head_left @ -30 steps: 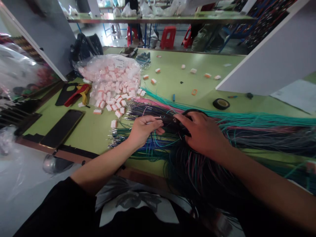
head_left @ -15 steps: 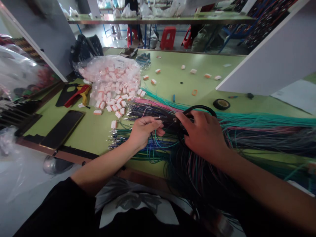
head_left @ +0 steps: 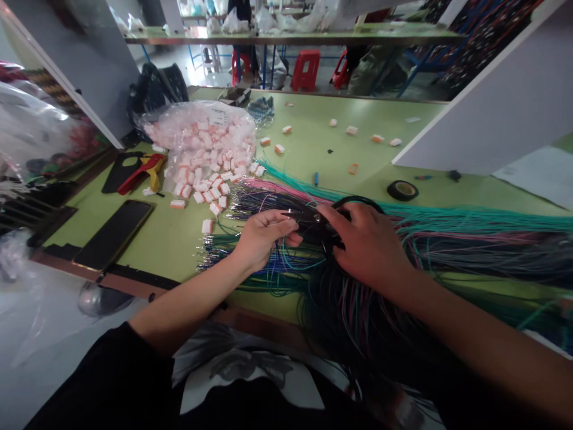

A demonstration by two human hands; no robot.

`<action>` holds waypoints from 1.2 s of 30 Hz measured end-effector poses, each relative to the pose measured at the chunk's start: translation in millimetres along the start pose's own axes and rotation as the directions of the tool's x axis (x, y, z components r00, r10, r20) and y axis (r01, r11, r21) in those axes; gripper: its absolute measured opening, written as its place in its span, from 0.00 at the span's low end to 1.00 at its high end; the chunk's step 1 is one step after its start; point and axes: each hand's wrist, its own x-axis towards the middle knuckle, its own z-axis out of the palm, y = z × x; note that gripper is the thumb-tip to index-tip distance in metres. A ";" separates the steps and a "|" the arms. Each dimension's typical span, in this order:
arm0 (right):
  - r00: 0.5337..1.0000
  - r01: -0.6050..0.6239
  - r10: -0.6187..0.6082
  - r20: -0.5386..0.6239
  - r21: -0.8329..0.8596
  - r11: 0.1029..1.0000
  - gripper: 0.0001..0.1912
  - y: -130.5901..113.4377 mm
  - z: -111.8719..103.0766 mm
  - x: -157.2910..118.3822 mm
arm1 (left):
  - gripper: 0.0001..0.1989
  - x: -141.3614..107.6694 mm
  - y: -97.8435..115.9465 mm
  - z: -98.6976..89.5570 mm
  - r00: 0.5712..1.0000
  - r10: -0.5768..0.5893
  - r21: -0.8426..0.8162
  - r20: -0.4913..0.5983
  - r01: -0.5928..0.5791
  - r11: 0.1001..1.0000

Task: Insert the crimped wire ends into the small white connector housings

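Note:
My right hand (head_left: 373, 239) grips a pair of black-handled scissors (head_left: 318, 218) by the loops, with the blades pointing left. The blade tips reach the fingertips of my left hand (head_left: 267, 234), which is closed in a pinch. Thin wires (head_left: 283, 249), at least one of them teal, run down from those fingers; their exact ends are too small to make out. Beneath both hands lie bundles of dark, pink and teal wires (head_left: 447, 224), with silvery tips toward the left. A thick bunch of dark wires (head_left: 344, 304) hangs over the table's front edge.
A clear bag (head_left: 206, 119) spills white-and-orange connectors (head_left: 210, 194) left of the wires. A phone (head_left: 114, 234), red-and-yellow pliers (head_left: 142, 172) and a roll of black tape (head_left: 402, 190) lie on the green table (head_left: 308, 137). Grey panels (head_left: 487, 101) stand at both sides.
The scissors' upper handle loop has come down and the handles have drawn closer together in my right hand. My left hand stays nearly still beside the blade tips.

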 end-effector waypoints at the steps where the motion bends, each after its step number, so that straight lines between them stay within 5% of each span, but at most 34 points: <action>1: 0.999 0.005 -0.007 0.032 0.053 0.999 0.32 1.8 -0.1 0.6 | 0.12 0.2 -0.1 -0.5 1.000 0.005 -0.003 0.004 -0.005 1.000; 7: 0.994 -0.009 -0.022 0.110 0.270 0.963 0.34 11.2 1.9 1.9 | 0.12 1.9 -0.4 -2.5 1.000 -0.012 0.039 0.008 0.012 0.999; 36: 0.990 0.076 -0.087 0.107 0.100 0.992 0.34 12.5 -1.2 -0.9 | 0.07 -1.0 11.8 -2.2 1.000 -0.031 0.169 0.005 0.030 0.985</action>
